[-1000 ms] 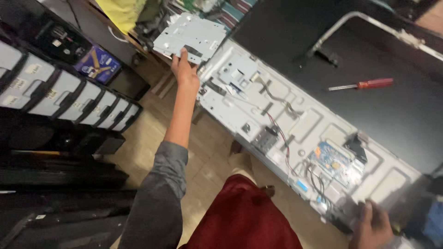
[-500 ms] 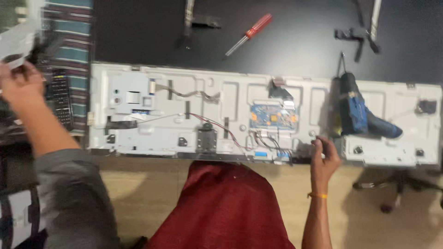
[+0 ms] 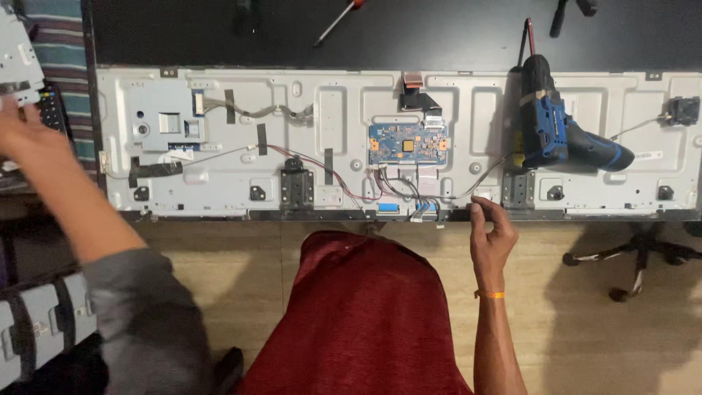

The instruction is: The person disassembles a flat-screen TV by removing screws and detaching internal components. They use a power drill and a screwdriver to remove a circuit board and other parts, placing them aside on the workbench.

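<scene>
Right hand: my right hand (image 3: 491,238) rests at the near edge of the long white metal back panel (image 3: 219,183), fingers loosely curled, the fingertips touching the panel's lower rim just left of a small black bracket (image 3: 518,190); it grips nothing that I can see.
Right wrist: a thin orange band (image 3: 490,295) circles it.
Left hand: my left hand (image 3: 25,135) reaches out past the panel's left end, blurred, fingers spread and flat; I cannot tell whether it has hold of anything. It is just below a pale grey metal cover plate (image 3: 14,55) at the far left edge.
Left sleeve: grey fabric (image 3: 146,322) covers my forearm.
Panel: it lies flat across the dark bench (image 3: 439,36), filling the view from left to right.
Circuit board: a small blue circuit board (image 3: 407,143) sits near the panel's middle, with thin wires running down from it towards the near edge, left of my right hand.
Drill: a blue and black cordless drill (image 3: 563,135) lies on its side on the panel, up and right of my right hand.
Screwdriver: a red-handled screwdriver (image 3: 338,20) lies on the bench beyond the panel.
Lap: my dark red garment (image 3: 358,314) is below the panel's edge.
Floor: pale wood floor (image 3: 585,329), with a black chair base (image 3: 636,256) on the right.
</scene>
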